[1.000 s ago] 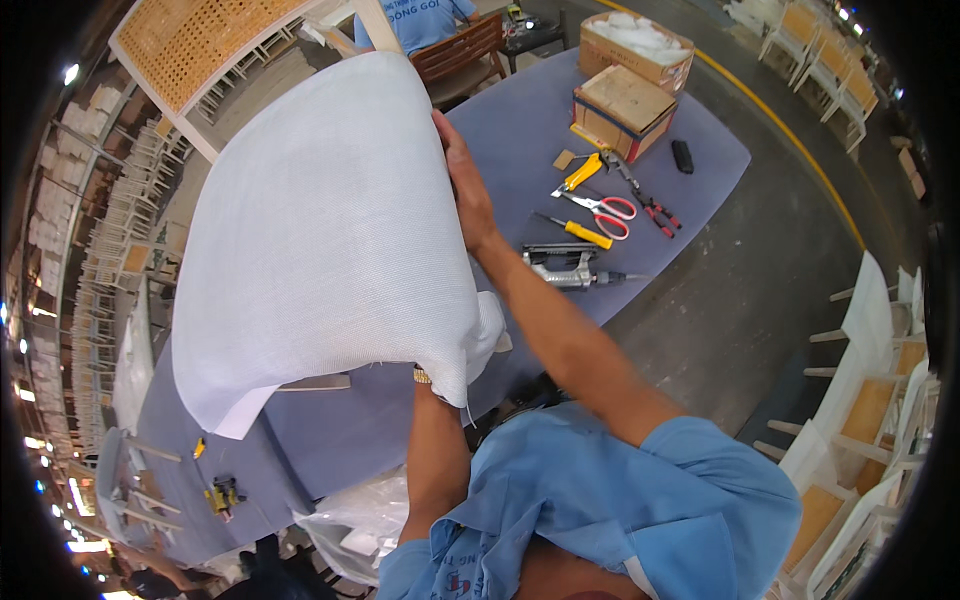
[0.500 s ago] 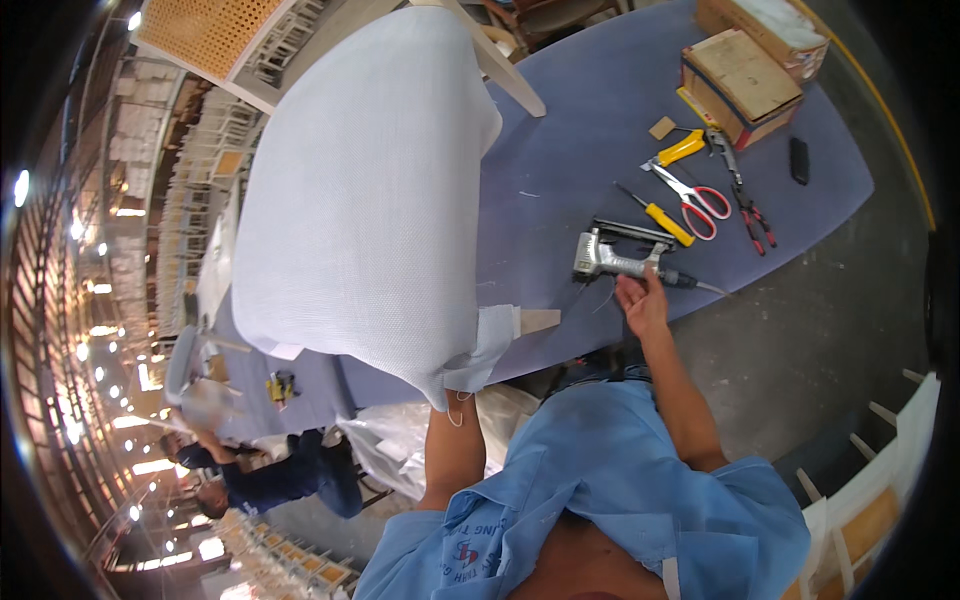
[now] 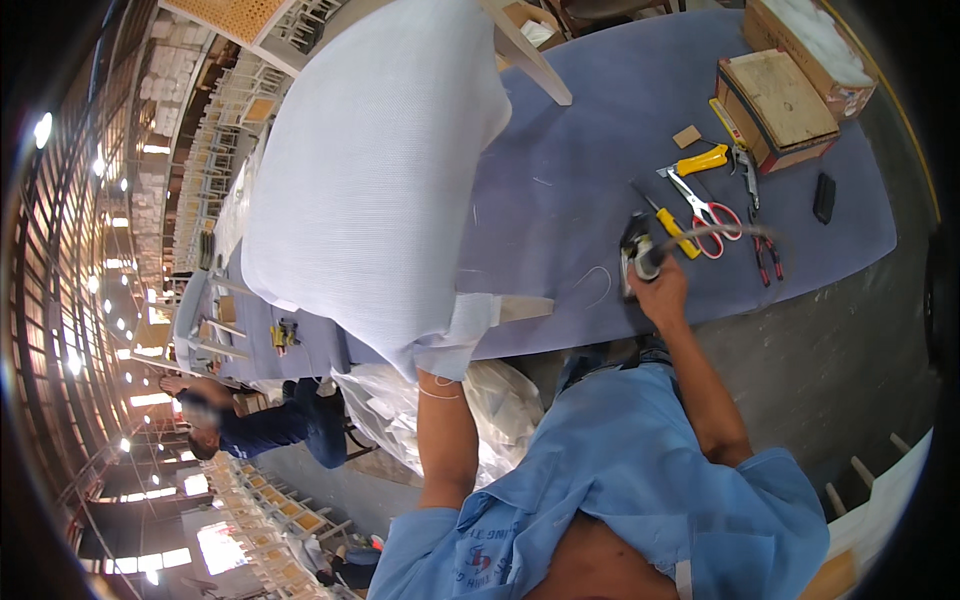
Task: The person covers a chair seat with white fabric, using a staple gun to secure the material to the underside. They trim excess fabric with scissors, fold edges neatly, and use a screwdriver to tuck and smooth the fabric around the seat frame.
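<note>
An upholstered chair (image 3: 365, 160) in pale grey-white fabric lies tipped on the table to my left. A loose fabric flap (image 3: 462, 335) hangs at its near corner, beside a wooden leg (image 3: 527, 308). My left forearm (image 3: 447, 430) reaches up beneath this corner, and the chair and flap hide the hand and its fingers. A loose thread dangles over the wrist. My right hand (image 3: 662, 293) is closed round a metal pneumatic staple gun (image 3: 634, 250) above the table's near side. The gun is blurred, its hose arching to the right.
On the blue-grey table (image 3: 570, 190) lie scissors (image 3: 705, 215), a yellow-handled screwdriver (image 3: 678, 233), a yellow cutter (image 3: 702, 160), red-handled pliers (image 3: 767, 260) and a black object (image 3: 824, 198). Cardboard boxes (image 3: 785, 95) stand far right. Another person (image 3: 270, 425) sits at left.
My right hand has closed on the staple gun, lifted it and turned it, swinging the hose round. The chair's near corner and my left forearm have shifted slightly left and up in view.
</note>
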### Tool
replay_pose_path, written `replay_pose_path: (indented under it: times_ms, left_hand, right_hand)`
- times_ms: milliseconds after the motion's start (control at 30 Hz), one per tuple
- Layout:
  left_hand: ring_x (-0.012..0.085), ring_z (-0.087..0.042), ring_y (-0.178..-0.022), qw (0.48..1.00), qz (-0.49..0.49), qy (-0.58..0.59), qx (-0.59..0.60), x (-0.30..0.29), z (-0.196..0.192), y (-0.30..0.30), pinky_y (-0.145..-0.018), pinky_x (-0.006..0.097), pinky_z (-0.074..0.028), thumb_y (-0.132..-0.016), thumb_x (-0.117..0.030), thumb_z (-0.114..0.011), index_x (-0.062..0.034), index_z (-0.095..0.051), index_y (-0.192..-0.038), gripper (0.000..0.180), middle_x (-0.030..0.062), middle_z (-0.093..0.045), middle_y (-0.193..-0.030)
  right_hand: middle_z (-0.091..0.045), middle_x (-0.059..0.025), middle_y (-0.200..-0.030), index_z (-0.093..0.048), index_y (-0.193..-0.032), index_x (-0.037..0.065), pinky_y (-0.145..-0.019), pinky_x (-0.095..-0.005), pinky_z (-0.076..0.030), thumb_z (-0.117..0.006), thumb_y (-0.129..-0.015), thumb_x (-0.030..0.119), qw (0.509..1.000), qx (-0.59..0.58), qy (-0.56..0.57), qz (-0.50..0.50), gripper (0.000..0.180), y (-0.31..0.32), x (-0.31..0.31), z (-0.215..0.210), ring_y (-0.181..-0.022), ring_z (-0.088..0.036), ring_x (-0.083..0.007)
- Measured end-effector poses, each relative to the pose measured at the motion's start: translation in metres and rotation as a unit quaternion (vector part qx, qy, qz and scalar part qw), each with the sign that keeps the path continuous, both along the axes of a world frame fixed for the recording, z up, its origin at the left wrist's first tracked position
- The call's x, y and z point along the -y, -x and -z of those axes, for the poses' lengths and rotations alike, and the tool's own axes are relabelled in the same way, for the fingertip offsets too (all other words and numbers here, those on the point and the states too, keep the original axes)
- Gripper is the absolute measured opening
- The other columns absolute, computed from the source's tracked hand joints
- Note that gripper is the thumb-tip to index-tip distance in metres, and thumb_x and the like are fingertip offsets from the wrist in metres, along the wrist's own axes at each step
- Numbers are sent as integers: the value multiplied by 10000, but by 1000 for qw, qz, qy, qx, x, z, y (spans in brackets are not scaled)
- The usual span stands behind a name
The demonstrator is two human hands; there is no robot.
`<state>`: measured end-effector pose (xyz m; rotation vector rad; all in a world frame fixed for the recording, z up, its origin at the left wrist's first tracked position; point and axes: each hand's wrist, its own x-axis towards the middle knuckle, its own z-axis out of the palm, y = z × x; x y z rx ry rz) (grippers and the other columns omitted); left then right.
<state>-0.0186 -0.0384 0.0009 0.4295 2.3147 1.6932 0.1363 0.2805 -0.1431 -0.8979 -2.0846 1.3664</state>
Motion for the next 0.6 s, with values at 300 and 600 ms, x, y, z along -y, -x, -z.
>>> replay_pose_path:
  times_ms: [300,600]
  left_hand:
    - [239,-528,-1285,998,-2,48,-46,-4,-13,1,-1054,346,-450,-898,-307,-687,-56,-453,-1435,638,105,-553,-1365]
    - [233,-533,-1277,951,31,222,-212,-15,-39,-2,-1048,336,-455,-892,-283,-704,-53,-458,-1429,633,104,-558,-1354]
  right_hand:
    - [-662,-127,-1050,-663,-1088,105,-831,-494,-510,-826,-717,236,970,-6,-149,-194,426,4,-18,42,-988,-628,-383]
    - [-627,-124,-1384,-547,-1418,41,-1047,-338,-491,-729,-871,26,769,-234,302,-512,577,78,28,-87,-1263,-610,-228]
